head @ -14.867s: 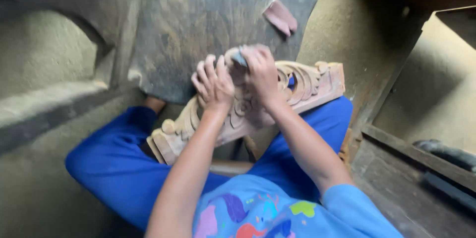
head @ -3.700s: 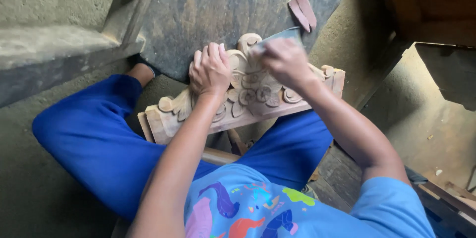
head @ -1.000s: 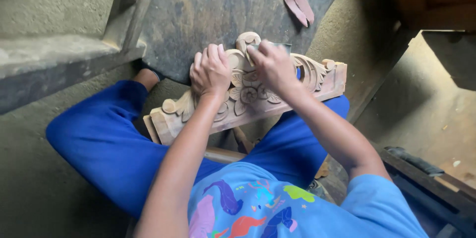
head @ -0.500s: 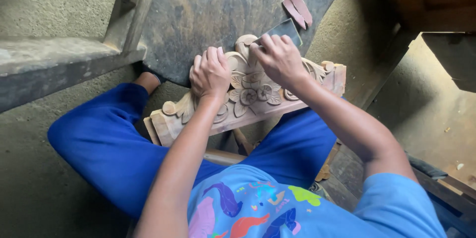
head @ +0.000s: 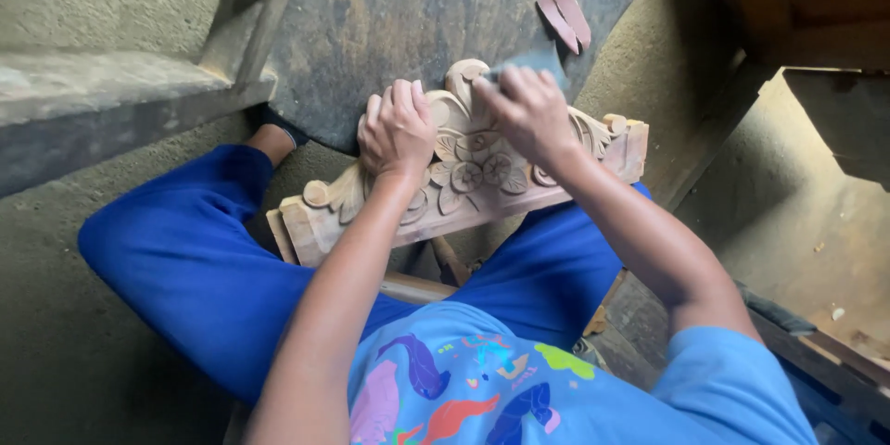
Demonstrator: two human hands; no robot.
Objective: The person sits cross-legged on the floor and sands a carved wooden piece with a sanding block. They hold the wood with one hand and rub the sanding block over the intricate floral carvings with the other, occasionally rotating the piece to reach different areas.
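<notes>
Sandpaper (head: 533,62) in right hand (head: 528,111) (clenched)

Both bare arms reach forward from the body, elbows bent. The left hand (head: 397,126) lies palm down, fingers curled over and knuckles up, its grip closed. The right hand (head: 530,111) sits just beside it, a little further forward, fingers pinched together, wrist angled inward, slightly blurred.
</notes>
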